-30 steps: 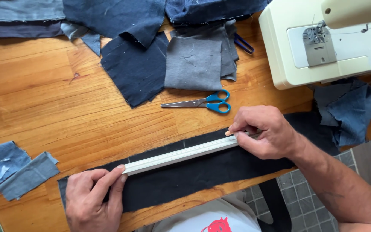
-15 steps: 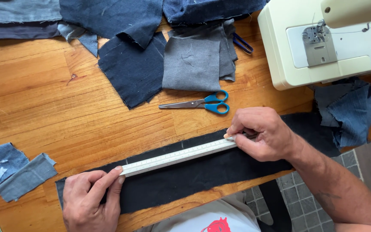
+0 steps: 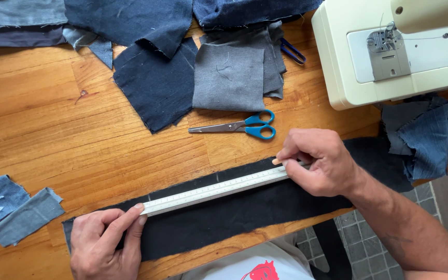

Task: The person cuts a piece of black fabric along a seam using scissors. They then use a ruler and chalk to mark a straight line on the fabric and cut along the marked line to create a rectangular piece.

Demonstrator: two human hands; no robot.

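- Both hands pin a pale ruler (image 3: 216, 190) flat on a black fabric strip (image 3: 234, 220): left hand (image 3: 105, 243) presses its near end with curled fingers, right hand (image 3: 320, 161) pinches the far end.
- Strip runs slantwise along the wooden table's (image 3: 42, 129) front edge, partly overhanging it.
- Blue-handled scissors (image 3: 237, 126) lie just beyond the ruler, apart.
- Bare wood opens leftward; denim scraps (image 3: 14, 210) sit near the left hand.
- Sewing machine (image 3: 390, 52) closes the right corner.

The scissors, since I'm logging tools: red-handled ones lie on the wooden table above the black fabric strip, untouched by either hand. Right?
Not quite. The head view shows the scissors have blue handles, not red. They do lie on the wooden table above the black fabric strip, untouched.
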